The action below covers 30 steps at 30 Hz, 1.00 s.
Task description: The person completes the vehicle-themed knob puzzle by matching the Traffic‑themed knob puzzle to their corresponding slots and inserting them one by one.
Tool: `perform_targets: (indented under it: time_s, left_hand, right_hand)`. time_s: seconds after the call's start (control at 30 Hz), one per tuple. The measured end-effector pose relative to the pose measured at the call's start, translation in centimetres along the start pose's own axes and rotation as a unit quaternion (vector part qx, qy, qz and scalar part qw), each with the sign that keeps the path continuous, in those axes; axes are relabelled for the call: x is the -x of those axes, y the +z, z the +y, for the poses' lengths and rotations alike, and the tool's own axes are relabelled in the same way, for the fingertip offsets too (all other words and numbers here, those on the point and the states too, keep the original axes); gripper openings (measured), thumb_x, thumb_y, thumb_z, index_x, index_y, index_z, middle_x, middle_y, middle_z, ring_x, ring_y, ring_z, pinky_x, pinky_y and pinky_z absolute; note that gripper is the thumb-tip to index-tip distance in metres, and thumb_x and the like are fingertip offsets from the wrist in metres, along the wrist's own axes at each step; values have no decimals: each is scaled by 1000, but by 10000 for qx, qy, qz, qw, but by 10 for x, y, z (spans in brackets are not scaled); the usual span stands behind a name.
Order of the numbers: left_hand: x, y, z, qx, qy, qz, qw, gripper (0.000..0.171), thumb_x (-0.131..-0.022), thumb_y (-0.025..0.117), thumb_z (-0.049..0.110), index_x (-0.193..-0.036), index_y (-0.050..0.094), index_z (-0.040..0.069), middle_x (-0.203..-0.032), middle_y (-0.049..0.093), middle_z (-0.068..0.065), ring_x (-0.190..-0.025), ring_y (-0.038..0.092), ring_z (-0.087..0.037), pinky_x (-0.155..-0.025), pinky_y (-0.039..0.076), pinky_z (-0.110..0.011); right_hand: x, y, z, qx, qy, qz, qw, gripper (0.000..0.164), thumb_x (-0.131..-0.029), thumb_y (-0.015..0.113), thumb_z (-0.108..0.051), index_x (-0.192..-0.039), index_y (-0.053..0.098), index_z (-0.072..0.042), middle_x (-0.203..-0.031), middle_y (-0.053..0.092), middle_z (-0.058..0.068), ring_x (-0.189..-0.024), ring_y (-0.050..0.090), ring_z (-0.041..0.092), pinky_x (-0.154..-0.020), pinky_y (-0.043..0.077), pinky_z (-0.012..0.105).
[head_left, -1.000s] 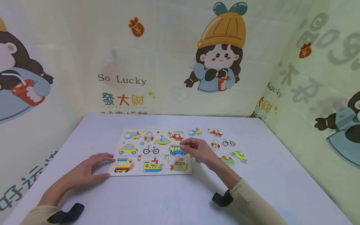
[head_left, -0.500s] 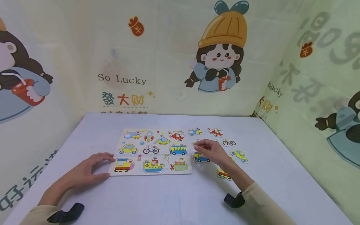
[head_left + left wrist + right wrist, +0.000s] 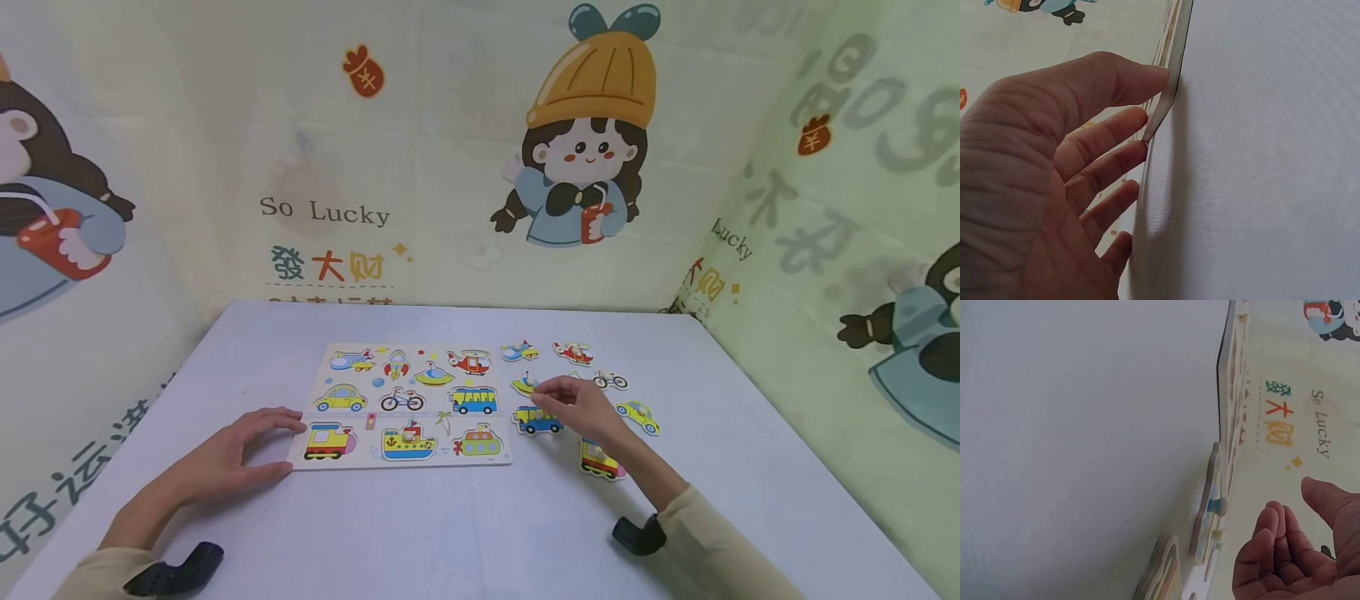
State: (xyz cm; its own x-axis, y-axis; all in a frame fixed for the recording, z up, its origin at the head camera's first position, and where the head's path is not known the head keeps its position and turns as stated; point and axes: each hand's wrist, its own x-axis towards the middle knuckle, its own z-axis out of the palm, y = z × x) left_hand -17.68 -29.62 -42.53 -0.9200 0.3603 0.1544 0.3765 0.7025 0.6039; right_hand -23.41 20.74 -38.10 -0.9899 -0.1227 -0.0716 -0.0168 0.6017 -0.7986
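Note:
A white puzzle board [image 3: 371,457] printed with vehicles lies on the table in the head view. My left hand [image 3: 225,458] rests at its left edge, fingers spread; in the left wrist view the thumb [image 3: 1141,84] touches the board's side. To the right of the board, my right hand [image 3: 581,408] hovers with bent fingers over loose pieces. Its fingertips are right by the flying saucer piece [image 3: 522,383] and above the bus piece [image 3: 537,421]. The right wrist view shows thumb and fingers [image 3: 1257,550] apart with nothing between them, and a knobbed piece [image 3: 1205,512] beyond.
More loose pieces lie right of the board: an airplane [image 3: 520,351], a helicopter [image 3: 573,353], a bicycle [image 3: 610,380], a car [image 3: 638,417] and a train [image 3: 598,460]. The right hand and forearm cover others. Printed cloth [image 3: 450,167] hangs behind the white table [image 3: 420,533].
My right hand has moved rightward from the board's right edge to over the loose pieces, uncovering the printed bus and the bus piece. The left hand has stayed in place.

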Motion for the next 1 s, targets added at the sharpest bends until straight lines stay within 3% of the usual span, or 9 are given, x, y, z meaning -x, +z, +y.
perform_targets:
  time_s: [0.47,1.0]
  left_hand:
    - [0,1,1,40,-43,-19,10000,46,-84,84,34,-125,66,22,-142,58,-15,-135,42,-46,-102,36,-77]
    - [-1,1,-1,12,-61,-10,10000,47,-84,84,36,-126,66,23,-142,57,-14,-136,43,-46,-103,37,-76]
  right_hand:
    - [-4,-2,13,718,-313,-160,9968,24,-89,81,-24,-107,74,-11,-89,68,-2,-87,60,17,-75,50,27]
    - [-12,6,20,961,-615,-353,9928,13,-89,81,-14,-98,74,-10,-83,63,-1,-82,56,17,-67,49,21]
